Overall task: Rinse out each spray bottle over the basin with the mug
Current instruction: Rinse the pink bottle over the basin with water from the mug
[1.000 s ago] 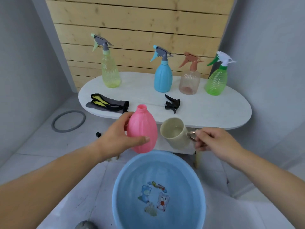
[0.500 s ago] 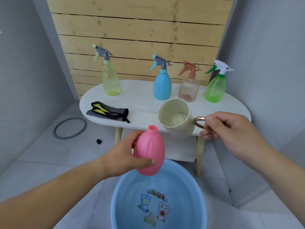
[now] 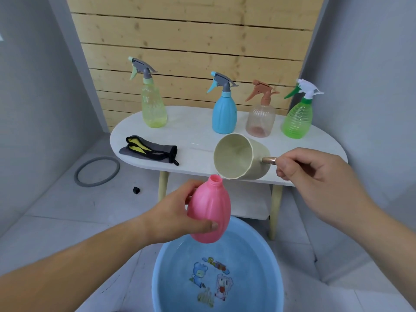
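Overhead, right hand pinches tilted mug; left hand grips pink bottle.

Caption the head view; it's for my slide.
Left hand holds capless pink bottle over basin; right hand tips mug toward its neck.

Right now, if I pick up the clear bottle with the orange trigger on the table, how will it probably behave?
The clear bottle looks nearly empty, with only a tinted base, so it is probably light. Its thin ribbed plastic wall may flex under a firm squeeze. The orange trigger head sits high above a fairly narrow body, so a sideways push near the top could tip it on the white table.
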